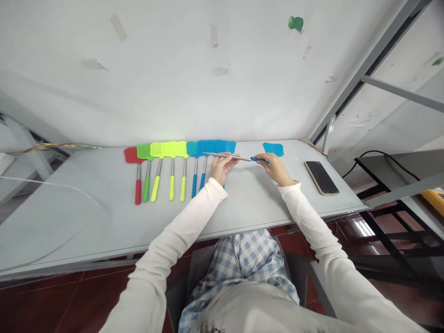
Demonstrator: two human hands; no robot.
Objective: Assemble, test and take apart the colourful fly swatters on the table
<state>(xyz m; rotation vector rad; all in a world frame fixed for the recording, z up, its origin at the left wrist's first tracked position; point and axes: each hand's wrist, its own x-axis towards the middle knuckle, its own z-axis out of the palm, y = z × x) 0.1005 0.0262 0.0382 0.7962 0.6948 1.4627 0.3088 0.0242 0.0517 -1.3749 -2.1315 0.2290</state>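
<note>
Wall (166,88): rising behind the table, bearing scraps of tape (118,27) and a green patch (296,23).
Table (114,231): extending before the seated person, its back edge running along the wall.
Swatter row (168,149): lying with heads overlapping along the back edge, ranging from red through green and yellow to blue; the handles are pointing toward the person.
Right hand (277,170): gripping a blue piece (255,159) between thumb and fingers.
Left hand (221,170): grasping a slim metal rod (244,159), hovering before the blue swatters.
Phone (322,177): lying dark-screened, right of the right hand.
Separate blue head (274,149): resting near the back edge, right of the row; the right hand is hiding any shaft.
Metal rod: spanning nearly level between the hands, its right end adjoining the blue piece; a firm joint cannot be told.
Blue piece: protruding leftward from the right fingertips, partly covered.
</note>
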